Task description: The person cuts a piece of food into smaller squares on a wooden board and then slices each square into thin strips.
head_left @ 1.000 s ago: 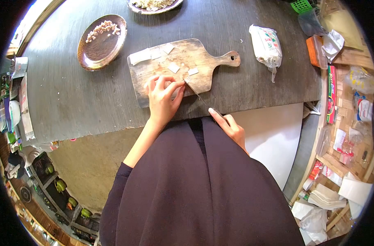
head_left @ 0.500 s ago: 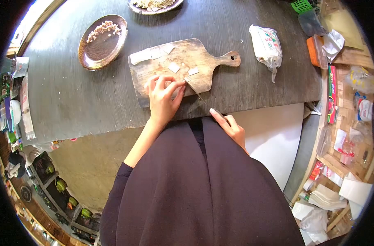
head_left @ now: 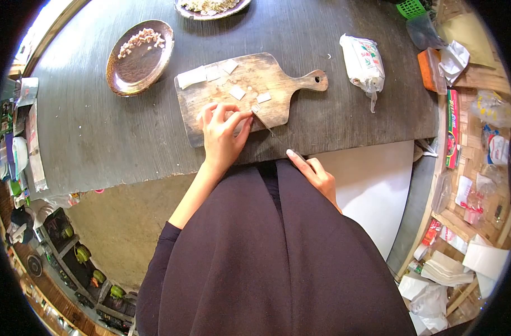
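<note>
A wooden cutting board [head_left: 208, 109] with a holed handle lies on the dark table. On its far left part rest a white block [head_left: 192, 77] and flat white slices, one slice [head_left: 237, 92] near the middle and another slice [head_left: 264, 97] to the right. My left hand [head_left: 224, 131] is over the board's near edge, thumb and fingers pinched together; what they hold is hidden. My right hand [head_left: 316, 172] is closed around the handle of a knife [head_left: 265, 125], just off the table's near edge. The blade's tip meets the board beside my left fingertips.
A brown oval plate [head_left: 132, 73] with small diced pieces stands to the left. Another plate [head_left: 202, 15] with pale chopped food is at the far edge. A white plastic packet [head_left: 363, 64] lies to the right. An orange box [head_left: 430, 70] and wrappers line the right side.
The knife blade has shifted very slightly at the board, its angle a little different. Both hands stay almost in place, and the board and slices have not moved.
</note>
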### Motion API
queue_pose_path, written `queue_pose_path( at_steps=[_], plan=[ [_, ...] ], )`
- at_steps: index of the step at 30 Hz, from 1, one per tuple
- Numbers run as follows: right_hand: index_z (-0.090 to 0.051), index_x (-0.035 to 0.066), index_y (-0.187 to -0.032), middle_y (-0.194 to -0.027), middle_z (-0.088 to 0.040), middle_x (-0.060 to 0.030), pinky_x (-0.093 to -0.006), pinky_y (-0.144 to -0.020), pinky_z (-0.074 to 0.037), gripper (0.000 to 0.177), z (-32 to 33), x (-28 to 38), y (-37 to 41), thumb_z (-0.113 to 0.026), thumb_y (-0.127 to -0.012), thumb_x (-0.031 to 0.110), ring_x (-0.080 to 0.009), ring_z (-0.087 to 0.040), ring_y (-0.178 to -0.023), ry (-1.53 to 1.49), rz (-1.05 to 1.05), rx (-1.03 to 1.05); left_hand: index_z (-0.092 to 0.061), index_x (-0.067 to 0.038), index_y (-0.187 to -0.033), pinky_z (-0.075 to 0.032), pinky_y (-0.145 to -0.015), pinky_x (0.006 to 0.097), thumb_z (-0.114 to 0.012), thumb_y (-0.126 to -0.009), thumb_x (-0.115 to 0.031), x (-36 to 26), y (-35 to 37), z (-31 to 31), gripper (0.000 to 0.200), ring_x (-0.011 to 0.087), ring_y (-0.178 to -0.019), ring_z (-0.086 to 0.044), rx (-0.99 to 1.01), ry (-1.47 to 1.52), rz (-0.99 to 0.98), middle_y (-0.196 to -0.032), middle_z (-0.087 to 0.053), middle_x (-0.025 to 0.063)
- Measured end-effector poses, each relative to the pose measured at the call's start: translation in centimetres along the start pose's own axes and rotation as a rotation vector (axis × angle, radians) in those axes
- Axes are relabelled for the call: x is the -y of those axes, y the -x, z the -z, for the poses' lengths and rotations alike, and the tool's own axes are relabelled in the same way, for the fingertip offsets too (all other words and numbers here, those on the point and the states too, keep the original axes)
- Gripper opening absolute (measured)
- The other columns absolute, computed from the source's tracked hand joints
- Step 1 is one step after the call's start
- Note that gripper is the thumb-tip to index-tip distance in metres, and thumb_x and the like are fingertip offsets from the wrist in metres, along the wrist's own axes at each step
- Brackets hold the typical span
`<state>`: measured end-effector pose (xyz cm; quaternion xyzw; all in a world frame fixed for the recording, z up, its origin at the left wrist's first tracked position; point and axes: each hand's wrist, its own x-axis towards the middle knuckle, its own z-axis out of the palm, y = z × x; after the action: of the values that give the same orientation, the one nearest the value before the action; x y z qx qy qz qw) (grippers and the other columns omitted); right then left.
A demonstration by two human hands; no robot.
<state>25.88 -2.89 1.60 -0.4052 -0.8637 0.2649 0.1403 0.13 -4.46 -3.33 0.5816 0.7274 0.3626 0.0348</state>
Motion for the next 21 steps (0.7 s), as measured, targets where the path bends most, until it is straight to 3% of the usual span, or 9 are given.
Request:
queue_pose_path(
  at_steps=[6,8,14,21],
  plan=[
    [-0.067,0.017,-0.139,-0.084,-0.054,-0.0069,-0.0352,-0.062,-0.054,0.057,-0.3,-0.1,-0.5,-0.069,-0.083,0.008,-0.0232,-0.062,-0.066,-0.011,-0.007,-0.001,-0.080,-0.018,-0.098,-0.040,-0.099,0.0467,-0.083,-0.078,-0.014,0.0,0.0,-0.1,0.020,0.0335,-0.111,-0.054,-0.001,0.005,0.004,-0.104,-0.067,0.0048],
    [-0.065,0.032,-0.142,-0.084,-0.052,-0.0043,-0.0376,-0.056,-0.054,0.059,-1.1,-0.5,-0.7,-0.068,-0.088,0.009,-0.0231,-0.063,-0.060,0.051,-0.007,-0.039,-0.080,-0.018,-0.097,-0.040,-0.099,0.0467,-0.083,-0.078,-0.014,-0.1,-0.1,0.1,0.020,0.0334,-0.111,-0.054,-0.002,-0.007,-0.003,-0.104,-0.067,0.0047],
    [-0.066,0.033,-0.141,-0.083,-0.052,-0.0036,-0.0378,-0.055,-0.053,0.052,-1.7,-1.0,-1.2,-0.071,-0.092,0.015,-0.0221,-0.060,-0.058,0.045,0.037,-0.130,-0.080,-0.017,-0.099,-0.039,-0.100,0.0469,-0.084,-0.078,-0.013,0.0,0.1,-0.1,0.022,0.0331,-0.111,-0.054,-0.011,0.038,0.011,-0.104,-0.068,0.0043],
    [-0.067,0.032,-0.139,-0.081,-0.054,-0.0032,-0.0368,-0.055,-0.054,0.051,-0.7,-0.7,-0.8,-0.071,-0.091,0.015,-0.0211,-0.061,-0.059,0.036,0.042,-0.089,-0.078,-0.019,-0.098,-0.037,-0.099,0.0465,-0.082,-0.079,-0.016,0.2,0.2,-0.1,0.019,0.0317,-0.113,-0.053,-0.012,0.013,-0.010,-0.105,-0.065,-0.0001]
  ],
)
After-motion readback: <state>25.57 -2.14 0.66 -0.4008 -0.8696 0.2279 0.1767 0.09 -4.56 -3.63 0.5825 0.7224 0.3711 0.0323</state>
